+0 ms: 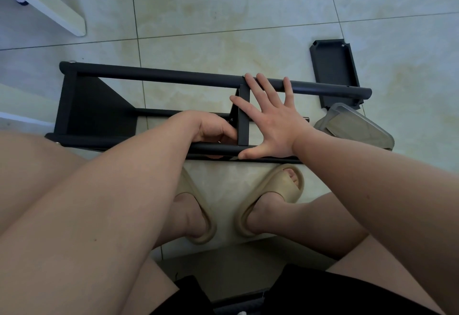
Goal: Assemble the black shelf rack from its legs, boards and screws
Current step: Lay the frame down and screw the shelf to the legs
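Tiled floor (223,29), rack (173,78) lying lengthwise left-right, right hand (268,118) flat

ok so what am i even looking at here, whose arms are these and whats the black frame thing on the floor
There is no machine here. This is one picture from a camera worn on a person's head, looking down, so you see their own arms, knees and feet in beige slippers.

On the tiled floor lies a half-built black rack, tipped on its side: long round legs joined by an end board and a middle board.

The right hand is spread flat with straight fingers, pressing on the middle board and the far leg. The left hand is curled at that board's near corner; what it holds, if anything, is hidden.

By the rack's right end lie a spare board and a clear plastic bag.
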Available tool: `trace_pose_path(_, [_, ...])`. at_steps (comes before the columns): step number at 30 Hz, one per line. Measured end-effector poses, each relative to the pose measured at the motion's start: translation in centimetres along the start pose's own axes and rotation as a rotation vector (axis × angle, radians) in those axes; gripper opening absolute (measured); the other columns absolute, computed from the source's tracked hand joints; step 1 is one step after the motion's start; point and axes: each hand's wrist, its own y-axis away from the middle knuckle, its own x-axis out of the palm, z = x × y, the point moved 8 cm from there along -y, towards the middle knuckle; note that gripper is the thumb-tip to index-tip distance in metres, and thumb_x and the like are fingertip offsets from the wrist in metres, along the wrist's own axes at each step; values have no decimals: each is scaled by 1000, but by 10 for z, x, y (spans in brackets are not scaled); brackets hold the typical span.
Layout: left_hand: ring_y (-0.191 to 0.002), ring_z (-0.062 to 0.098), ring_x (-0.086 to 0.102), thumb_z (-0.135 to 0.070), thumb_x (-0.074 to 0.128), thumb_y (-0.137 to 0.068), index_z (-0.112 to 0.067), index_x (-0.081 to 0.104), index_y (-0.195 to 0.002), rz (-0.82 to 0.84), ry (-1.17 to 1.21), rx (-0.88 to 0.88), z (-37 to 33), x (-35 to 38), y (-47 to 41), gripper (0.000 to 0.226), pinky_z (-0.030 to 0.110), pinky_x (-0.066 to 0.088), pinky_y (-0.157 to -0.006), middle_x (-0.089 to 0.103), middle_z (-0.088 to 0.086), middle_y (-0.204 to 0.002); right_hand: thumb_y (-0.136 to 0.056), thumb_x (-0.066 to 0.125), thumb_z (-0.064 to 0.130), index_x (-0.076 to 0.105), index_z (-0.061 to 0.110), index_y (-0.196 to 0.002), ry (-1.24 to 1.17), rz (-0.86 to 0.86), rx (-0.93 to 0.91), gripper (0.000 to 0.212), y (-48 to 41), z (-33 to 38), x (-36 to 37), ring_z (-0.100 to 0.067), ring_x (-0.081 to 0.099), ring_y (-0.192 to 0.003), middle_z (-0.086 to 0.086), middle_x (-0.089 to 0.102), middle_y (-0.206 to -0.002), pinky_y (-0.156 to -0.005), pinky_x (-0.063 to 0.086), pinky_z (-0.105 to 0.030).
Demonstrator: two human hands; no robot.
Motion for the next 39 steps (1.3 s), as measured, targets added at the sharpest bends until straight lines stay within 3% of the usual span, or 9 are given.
trace_pose_path(5, [-107,34,57,-14,63,-82,2,61,-129,1,-20,69,-5,2,2,49,54,37,-111,63,21,-116,-62,28,102,5,34,-162,-1,9,3,123,0,1,0,-32,-17,-155,-12,-17,-168,-115,-11,-72])
trace_pose_path(9, [-107,34,58,-17,66,-72,-4,69,-118,6,-18,105,-7,1,0,48,53,39,-109,65,19,-110,-63,30,102,6,33,-162,-7,7,3,123,0,1,0,-33,-17,-155,-12,-16,-169,-115,-11,-72])
trace_pose_path(14, [-112,33,58,-11,63,-74,-1,64,-125,8,5,119,-8,2,1,52,51,37,-112,64,22,-120,-63,29,102,4,34,-162,-1,11,6,123,0,0,0,-32,-18,-155,-12,-17,-168,-115,-10,-72])
trace_pose_path(21, [-118,36,56,3,48,-92,4,56,-134,-11,0,98,-7,0,2,42,52,35,-116,55,29,-136,-63,29,102,5,34,-162,-8,7,4,122,0,0,1,-32,-17,-155,-12,-17,-168,-115,-11,-72])
trace_pose_path(24, [-112,33,58,5,46,-91,4,59,-127,7,49,111,-8,1,3,38,47,41,-110,62,25,-124,-63,29,102,5,34,-161,-8,9,7,122,0,0,2,-32,-17,-155,-12,-17,-168,-115,-10,-72])
trace_pose_path(28, [-100,20,67,-3,49,-92,-17,69,-97,-282,99,115,-10,-20,4,25,36,51,-91,71,1,-101,-62,29,102,4,34,-161,-8,17,4,123,-1,0,1,-32,-18,-155,-11,-18,-168,-115,-11,-72])
trace_pose_path(32, [-102,28,64,-16,54,-93,-14,69,-97,-735,-236,172,-23,-47,22,16,34,50,-87,71,7,-104,-60,33,100,3,35,-161,-26,45,26,124,-1,2,-1,-30,-22,-154,-10,-22,-167,-115,-12,-71])
trace_pose_path(36, [-97,26,63,-18,54,-94,-18,65,-98,-824,-408,217,-32,-36,38,12,31,46,-79,69,5,-103,-59,34,100,0,37,-160,-27,100,52,124,1,3,-8,-27,-24,-153,-7,-25,-167,-117,-11,-70])
trace_pose_path(39, [-98,28,63,-23,56,-94,-13,69,-107,-754,-591,85,-22,-30,47,21,37,52,-88,69,7,-106,-61,45,99,0,40,-160,-75,165,86,124,4,4,-14,-24,-24,-153,-3,-26,-167,-118,-10,-68])
